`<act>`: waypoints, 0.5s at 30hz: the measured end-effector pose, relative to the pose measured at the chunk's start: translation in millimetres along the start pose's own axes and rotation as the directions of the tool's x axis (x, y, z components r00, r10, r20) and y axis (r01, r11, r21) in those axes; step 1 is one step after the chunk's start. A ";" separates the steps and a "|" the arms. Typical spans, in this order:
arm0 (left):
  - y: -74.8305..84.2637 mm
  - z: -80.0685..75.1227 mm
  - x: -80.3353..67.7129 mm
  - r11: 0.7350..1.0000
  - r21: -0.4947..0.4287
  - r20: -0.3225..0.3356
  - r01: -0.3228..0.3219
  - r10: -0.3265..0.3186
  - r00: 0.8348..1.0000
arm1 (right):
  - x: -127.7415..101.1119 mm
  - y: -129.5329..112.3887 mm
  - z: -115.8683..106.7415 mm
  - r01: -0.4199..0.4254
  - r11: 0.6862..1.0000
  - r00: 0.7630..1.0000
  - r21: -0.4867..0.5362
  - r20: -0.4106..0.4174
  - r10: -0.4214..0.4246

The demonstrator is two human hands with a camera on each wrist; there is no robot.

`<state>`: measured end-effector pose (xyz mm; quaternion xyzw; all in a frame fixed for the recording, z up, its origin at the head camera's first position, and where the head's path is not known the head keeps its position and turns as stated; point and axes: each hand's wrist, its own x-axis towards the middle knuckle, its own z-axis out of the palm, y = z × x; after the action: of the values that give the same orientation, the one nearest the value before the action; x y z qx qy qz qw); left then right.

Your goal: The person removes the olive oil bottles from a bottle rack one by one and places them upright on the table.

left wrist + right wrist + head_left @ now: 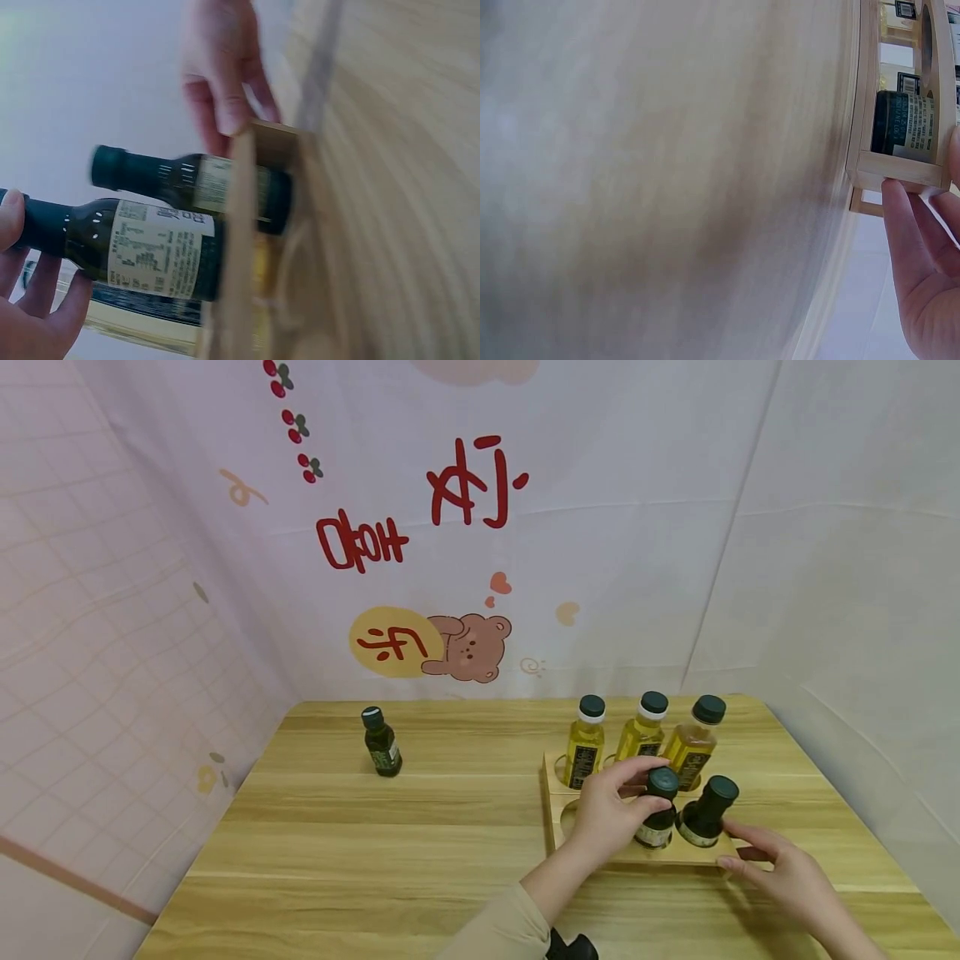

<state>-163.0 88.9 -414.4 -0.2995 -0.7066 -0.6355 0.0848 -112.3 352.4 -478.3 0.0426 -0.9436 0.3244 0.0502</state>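
My left hand [611, 810] holds a small dark green bottle [654, 835] by its neck, fingers and thumb around it. In the left wrist view this bottle [157, 247] has its base right at the top board of the wooden bottle rack [690, 857], over the front row. Beside it, another dark bottle [701, 827] stands tilted in the front row's right hole. My right hand [787, 872] grips the rack's right front corner, thumb [904, 232] against the end piece. Behind, three yellow oil bottles [585, 752] with dark caps stand in the back row.
Another small dark green bottle [385, 752] stands upright on the wooden table [322, 843], far to the left of the rack. A black object [573, 947] shows by my left forearm at the front. Printed white cloth [622, 552] hangs behind the table.
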 end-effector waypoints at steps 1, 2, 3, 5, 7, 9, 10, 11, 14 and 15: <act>3.6 -1.9 0.9 1.000 -0.005 0.002 -0.004 0.004 1.000 | -0.1 0.0 -0.2 -0.003 1.000 1.000 0.001 0.005 0.003; 7.3 -4.0 1.5 1.000 -0.010 0.004 -0.003 0.003 1.000 | -0.1 -0.1 -0.3 -0.004 1.000 1.000 0.003 0.007 0.004; 10.8 -6.3 2.1 1.000 -0.013 0.008 -0.001 0.002 1.000 | -0.2 -0.2 -0.4 -0.006 1.000 1.000 0.005 0.008 0.006; 16.8 -11.2 2.4 1.000 -0.023 0.013 0.015 -0.015 1.000 | -0.2 -0.4 -0.6 -0.010 1.000 1.000 0.008 0.010 0.009; 21.1 -16.6 2.2 0.999 -0.031 0.015 0.029 -0.029 0.999 | -0.2 -0.5 -0.8 -0.011 1.000 1.000 0.006 0.011 0.011; 23.5 -21.6 1.2 0.999 -0.033 0.011 0.034 -0.033 0.999 | -0.4 -0.4 -0.8 -0.005 1.000 1.000 0.003 0.009 0.005; 24.1 -23.9 0.5 0.999 -0.030 0.009 0.034 -0.034 0.999 | -0.4 -0.3 -0.6 -0.005 1.000 1.000 -0.002 0.008 0.005; 24.4 -26.3 -0.3 0.999 -0.023 0.008 0.030 -0.030 1.000 | -0.4 -0.2 -0.4 -0.005 1.000 1.000 -0.003 0.005 0.005; 23.6 -32.8 -3.3 1.000 0.000 0.003 0.013 -0.013 1.000 | -0.4 0.3 -0.5 -0.002 1.000 1.000 -0.004 0.010 0.002; 22.7 -34.8 -4.2 1.000 0.009 -0.001 0.005 -0.005 1.000 | -0.2 0.5 -0.4 0.000 1.000 1.000 -0.004 0.011 0.000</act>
<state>-156.7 54.9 -391.1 -0.2969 -0.7103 -0.6325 0.0849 -112.1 353.0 -478.4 0.0443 -0.9444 0.3225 0.0451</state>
